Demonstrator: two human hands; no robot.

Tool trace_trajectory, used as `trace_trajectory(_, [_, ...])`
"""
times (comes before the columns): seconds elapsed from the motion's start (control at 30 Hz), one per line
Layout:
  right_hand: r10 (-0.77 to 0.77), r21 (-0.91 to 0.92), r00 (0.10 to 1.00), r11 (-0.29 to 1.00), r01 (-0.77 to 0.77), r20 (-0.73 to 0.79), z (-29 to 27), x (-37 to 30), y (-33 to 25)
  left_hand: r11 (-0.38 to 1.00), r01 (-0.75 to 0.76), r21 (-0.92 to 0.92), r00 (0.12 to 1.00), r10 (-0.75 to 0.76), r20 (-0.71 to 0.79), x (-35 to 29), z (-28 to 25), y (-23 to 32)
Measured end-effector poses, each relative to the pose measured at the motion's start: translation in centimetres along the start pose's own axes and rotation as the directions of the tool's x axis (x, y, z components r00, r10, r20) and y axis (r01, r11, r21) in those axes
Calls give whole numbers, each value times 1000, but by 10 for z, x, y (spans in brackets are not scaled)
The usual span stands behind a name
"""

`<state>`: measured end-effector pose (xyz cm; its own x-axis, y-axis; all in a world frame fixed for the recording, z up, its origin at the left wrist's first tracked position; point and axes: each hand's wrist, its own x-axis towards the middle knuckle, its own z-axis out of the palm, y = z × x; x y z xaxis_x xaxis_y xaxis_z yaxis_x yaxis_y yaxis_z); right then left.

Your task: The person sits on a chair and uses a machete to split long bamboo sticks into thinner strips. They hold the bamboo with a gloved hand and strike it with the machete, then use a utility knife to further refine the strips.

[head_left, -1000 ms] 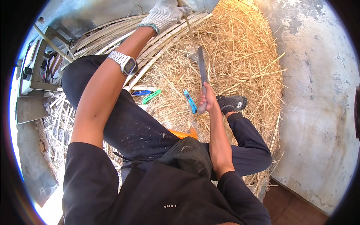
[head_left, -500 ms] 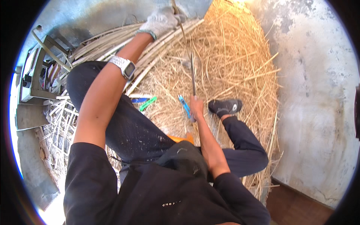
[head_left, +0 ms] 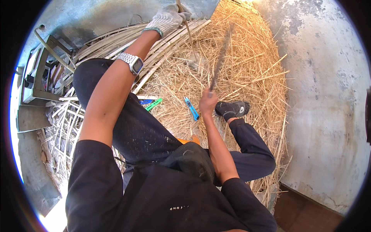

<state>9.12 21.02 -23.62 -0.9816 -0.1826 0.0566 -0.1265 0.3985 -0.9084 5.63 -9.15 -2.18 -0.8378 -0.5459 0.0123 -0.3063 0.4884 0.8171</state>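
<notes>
My left hand (head_left: pixel 167 20), in a pale knit glove, is closed around a thin bamboo strip (head_left: pixel 188 31) high in the view. The strip slants down toward the shavings. Bare and closed, my right hand (head_left: pixel 208 102) grips a long dark-bladed knife (head_left: pixel 221 56). Its handle is mostly hidden by my fingers, and the blade is smeared by motion. The blade points up and away, apart from the strip and to its right. Just left of my right hand, a light-blue utility knife (head_left: pixel 191 108) lies on the shavings.
Bamboo shavings (head_left: pixel 251 46) cover the floor. Long split strips (head_left: pixel 116 40) lie along the far left wall. Near my left leg are a green tool (head_left: pixel 154 104) and a blue one (head_left: pixel 145 102). A wooden shelf (head_left: pixel 38 83) stands left; a plaster wall (head_left: pixel 324 96) rises right.
The knife has swung from beside the strip to the right, away from it. My right hand has moved slightly up and right. My left hand has stayed nearly in place, holding the strip.
</notes>
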Motion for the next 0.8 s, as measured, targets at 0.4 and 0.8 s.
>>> trace_trajectory(0.4, [610, 118, 308, 331, -936, 730, -39, 31, 37, 985, 19, -170, 1000, -20, -9, -2, -5, 1])
trace_trajectory(0.8, [35, -275, 993, 961, -3, 112, 1, -9, 80, 961, 131, -244, 991, -135, -2, 8, -7, -10])
